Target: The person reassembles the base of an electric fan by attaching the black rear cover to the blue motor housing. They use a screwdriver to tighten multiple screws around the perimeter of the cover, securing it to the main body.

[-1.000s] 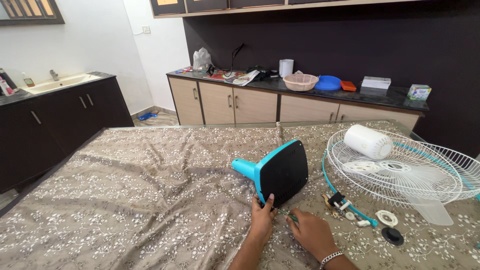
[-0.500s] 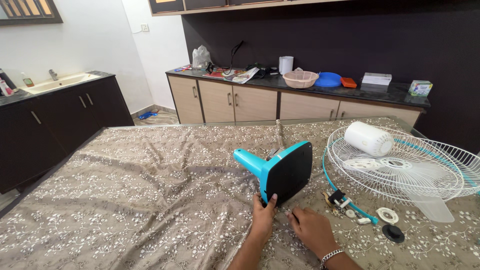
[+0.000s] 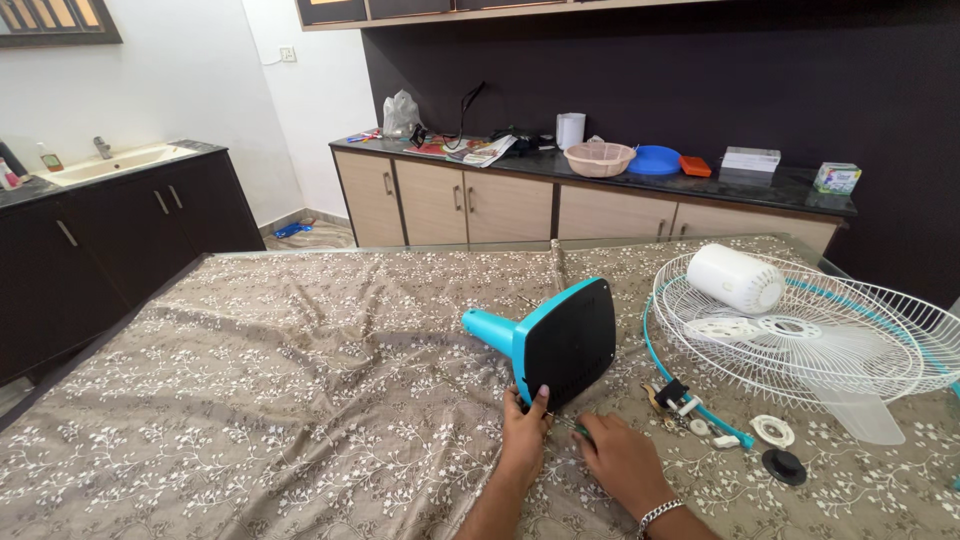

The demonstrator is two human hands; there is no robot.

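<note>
Gripping the fan base [image 3: 560, 340] edge, left hand [image 3: 526, 428]; right hand [image 3: 622, 460] pinches a screwdriver [image 3: 572, 427].

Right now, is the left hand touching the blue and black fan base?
Touching. The head view shows the left hand gripping the lower edge of the fan base, one finger lying on its black face.

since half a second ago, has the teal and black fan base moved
Yes. The fan base has tipped back left and down, away from the white fan grille; the left hand grips its lower edge.

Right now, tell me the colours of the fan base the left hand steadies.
Turquoise shell with a black underside panel, seen in the head view: fan base, left hand.
</note>
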